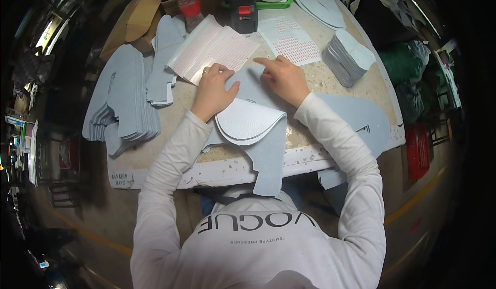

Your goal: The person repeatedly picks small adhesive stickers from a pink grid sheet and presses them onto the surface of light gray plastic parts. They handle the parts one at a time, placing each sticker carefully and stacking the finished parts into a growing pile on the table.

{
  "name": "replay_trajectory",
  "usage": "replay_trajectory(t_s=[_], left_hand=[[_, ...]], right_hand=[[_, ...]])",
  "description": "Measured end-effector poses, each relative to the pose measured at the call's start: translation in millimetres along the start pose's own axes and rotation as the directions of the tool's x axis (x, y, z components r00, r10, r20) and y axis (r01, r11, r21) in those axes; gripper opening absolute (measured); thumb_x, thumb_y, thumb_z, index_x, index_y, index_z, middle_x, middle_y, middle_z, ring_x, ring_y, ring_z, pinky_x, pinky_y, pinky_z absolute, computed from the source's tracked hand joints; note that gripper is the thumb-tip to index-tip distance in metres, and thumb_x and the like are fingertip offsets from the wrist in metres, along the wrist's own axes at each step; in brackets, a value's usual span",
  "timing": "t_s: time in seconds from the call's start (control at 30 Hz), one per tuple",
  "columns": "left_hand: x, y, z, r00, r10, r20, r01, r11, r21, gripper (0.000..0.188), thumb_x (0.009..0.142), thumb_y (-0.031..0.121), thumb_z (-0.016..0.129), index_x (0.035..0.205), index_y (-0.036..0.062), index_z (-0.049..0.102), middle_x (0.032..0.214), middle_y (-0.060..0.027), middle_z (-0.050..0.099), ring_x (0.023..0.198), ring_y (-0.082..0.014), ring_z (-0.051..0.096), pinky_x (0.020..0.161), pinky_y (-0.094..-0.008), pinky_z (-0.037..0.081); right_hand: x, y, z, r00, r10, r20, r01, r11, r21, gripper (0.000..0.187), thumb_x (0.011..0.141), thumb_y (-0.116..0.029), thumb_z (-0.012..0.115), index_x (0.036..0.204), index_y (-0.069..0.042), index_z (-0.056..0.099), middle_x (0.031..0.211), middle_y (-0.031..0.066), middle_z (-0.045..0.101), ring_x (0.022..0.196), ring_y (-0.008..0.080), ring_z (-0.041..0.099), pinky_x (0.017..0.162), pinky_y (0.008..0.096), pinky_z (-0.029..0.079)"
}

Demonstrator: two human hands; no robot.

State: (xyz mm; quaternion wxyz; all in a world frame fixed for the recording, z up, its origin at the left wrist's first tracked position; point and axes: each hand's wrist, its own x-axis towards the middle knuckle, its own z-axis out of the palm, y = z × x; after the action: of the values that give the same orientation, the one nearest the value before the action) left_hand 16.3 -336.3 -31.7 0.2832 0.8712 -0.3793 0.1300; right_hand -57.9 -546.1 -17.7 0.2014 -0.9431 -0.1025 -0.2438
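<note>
A blue-grey cut piece of sheet material [270,157] lies in front of me on the table. One flap is folded over and shows its white grained side [249,119]; a narrow strip hangs past the front edge. My left hand [214,90] rests at the lower edge of a sheet of small printed stickers [212,49], its fingers bent and the thumb apart, over the far part of the piece. My right hand [284,80] is above the piece's far right part, the index finger stretched toward the sticker sheet. Whether a tiny sticker is on a fingertip cannot be made out.
A second sticker sheet [292,41] lies beyond my right hand. Stacks of blue-grey pieces stand at the left [121,92] and right [346,56]. Another loose piece [361,121] lies under my right forearm. A bottle [189,7], a black battery [243,19] and a fan are at the back.
</note>
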Motion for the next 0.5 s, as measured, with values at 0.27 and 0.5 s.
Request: replay_trajectory(t_s=[0.27, 0.5], left_hand=[[9, -2, -10, 0.842, -0.279, 0.461, 0.520, 0.645, -0.560, 0.023, 0.080, 0.021, 0.070, 0.090, 0.0006, 0.068, 0.095, -0.0164, 0.061, 0.082, -0.0279, 0.059, 0.073, -0.0369, 0.048], [-3, -1, -4, 0.993, -0.068, 0.094, 0.073, 0.996, -0.051, 0.033, 0.081, 0.017, 0.068, 0.111, 0.0035, 0.069, 0.095, -0.0160, 0.060, 0.088, -0.0298, 0.059, 0.076, -0.0384, 0.049]], right_hand=[[0, 12, -5, 0.938, 0.307, 0.161, -0.345, 0.776, 0.529, 0.043, 0.076, -0.001, 0.071, 0.118, -0.008, 0.064, 0.080, 0.0042, 0.072, 0.067, 0.0101, 0.063, 0.066, 0.0248, 0.051], [-8, -1, 12, 0.999, 0.036, -0.012, -0.036, 0.999, 0.034, 0.034, 0.077, -0.010, 0.069, 0.111, -0.011, 0.069, 0.084, 0.0070, 0.071, 0.077, 0.0223, 0.064, 0.068, 0.0341, 0.053]])
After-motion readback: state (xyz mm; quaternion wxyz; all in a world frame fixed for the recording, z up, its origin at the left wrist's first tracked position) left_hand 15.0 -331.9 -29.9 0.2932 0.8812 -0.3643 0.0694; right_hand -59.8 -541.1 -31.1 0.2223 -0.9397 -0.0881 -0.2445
